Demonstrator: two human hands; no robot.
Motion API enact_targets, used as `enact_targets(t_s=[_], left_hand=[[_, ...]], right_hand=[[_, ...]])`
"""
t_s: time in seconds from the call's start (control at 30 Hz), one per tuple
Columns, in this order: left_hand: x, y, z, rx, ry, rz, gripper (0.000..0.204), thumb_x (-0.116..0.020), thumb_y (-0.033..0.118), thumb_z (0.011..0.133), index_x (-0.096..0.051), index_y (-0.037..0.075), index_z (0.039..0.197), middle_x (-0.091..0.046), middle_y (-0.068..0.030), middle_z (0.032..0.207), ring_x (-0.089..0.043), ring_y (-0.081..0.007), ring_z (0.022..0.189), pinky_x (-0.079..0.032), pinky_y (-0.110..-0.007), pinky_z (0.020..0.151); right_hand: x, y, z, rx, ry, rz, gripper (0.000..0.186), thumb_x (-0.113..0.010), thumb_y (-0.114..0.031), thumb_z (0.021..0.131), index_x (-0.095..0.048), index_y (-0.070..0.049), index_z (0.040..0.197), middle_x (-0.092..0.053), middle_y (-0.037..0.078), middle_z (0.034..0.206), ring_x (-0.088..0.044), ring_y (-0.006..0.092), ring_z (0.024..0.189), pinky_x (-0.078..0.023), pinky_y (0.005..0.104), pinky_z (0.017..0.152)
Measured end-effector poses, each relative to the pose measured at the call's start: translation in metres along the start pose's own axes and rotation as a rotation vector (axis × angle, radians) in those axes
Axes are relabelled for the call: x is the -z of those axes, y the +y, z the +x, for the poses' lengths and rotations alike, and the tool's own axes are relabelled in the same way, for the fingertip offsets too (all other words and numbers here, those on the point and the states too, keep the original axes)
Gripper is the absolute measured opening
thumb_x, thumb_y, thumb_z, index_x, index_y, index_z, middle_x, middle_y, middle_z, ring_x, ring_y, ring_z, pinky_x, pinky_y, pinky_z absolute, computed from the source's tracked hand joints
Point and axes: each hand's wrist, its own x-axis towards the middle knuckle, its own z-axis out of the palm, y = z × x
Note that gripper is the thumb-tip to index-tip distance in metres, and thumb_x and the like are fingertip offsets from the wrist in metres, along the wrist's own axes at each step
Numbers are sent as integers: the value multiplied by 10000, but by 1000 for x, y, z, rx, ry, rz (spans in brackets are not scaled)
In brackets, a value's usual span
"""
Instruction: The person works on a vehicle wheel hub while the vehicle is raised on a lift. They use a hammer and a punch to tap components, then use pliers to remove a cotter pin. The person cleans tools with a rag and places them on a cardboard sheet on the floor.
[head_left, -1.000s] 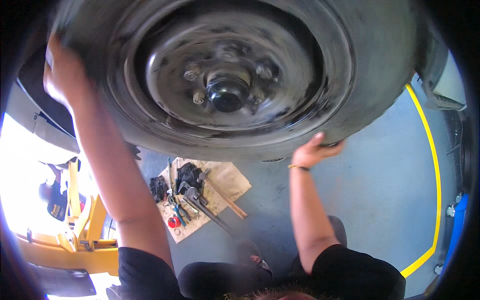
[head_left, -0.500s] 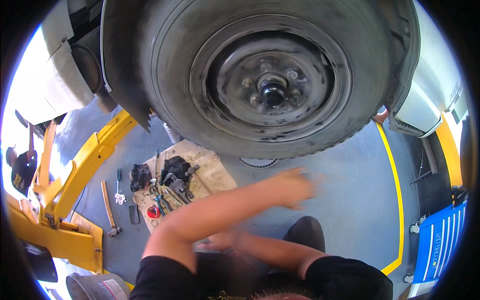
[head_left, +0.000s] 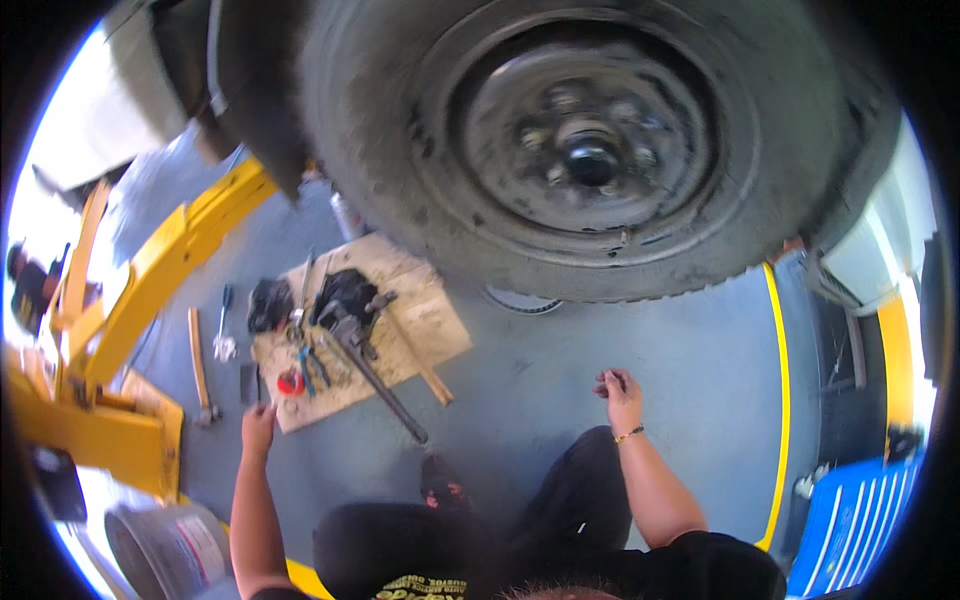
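Observation:
My left hand (head_left: 258,426) is low at the left, beside the near left corner of a stained cardboard sheet (head_left: 433,318). Its fingers are foreshortened, and I cannot tell whether they hold anything. My right hand (head_left: 621,398), with a bracelet at the wrist, hovers over the floor by my raised knee. Its fingers are loosely bent and apart, with nothing visible between them. Above both hands hangs a large tyred wheel (head_left: 590,225) with a dirty steel rim, clear of the floor. Neither hand touches it.
On the cardboard lie a long dark metal bar (head_left: 385,393), blue-handled pliers (head_left: 316,366), a red round item (head_left: 290,382), black plastic bags (head_left: 269,305) and a hammer (head_left: 418,355). Another hammer (head_left: 197,362) lies leftward. A yellow lift arm (head_left: 165,275), bucket (head_left: 165,550) and blue cabinet (head_left: 858,525) flank me.
My arms were crossed, the left reaching rightward in a blur; now they are apart. The view has shifted, putting the wheel further up and right. The long bar now shows fully.

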Motion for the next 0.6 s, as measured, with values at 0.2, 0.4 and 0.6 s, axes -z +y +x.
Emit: enact_targets(t_s=[0.2,0.4,0.6], left_hand=[[-107,186,19,84,-252,-602,346,-619,373,964,-741,50,983,-695,-65,761,-648,-192,648,-535,-361,633],[-135,223,-92,-464,-855,170,512,-683,500,879,-716,80,1170,-710,-181,1148,-660,-355,1095,-513,-451,947],[-71,65,-123,338,-483,468,560,-613,560,898,-733,68,1139,-720,-182,1146,-677,-331,1084,-519,-455,948]], right_hand=[[-115,-12,-20,250,-440,-296,356,-671,-235,956,-591,-26,1233,-609,136,1179,-678,198,912,-562,330,779],[-187,-26,-35,669,-1078,-1018,492,-703,-358,915,-580,-69,1295,-546,178,1267,-643,366,1076,-549,460,906],[-385,-64,27,1066,-1333,-1441,556,-632,-474,926,-590,-77,1314,-528,213,1382,-631,388,1143,-534,493,952]])
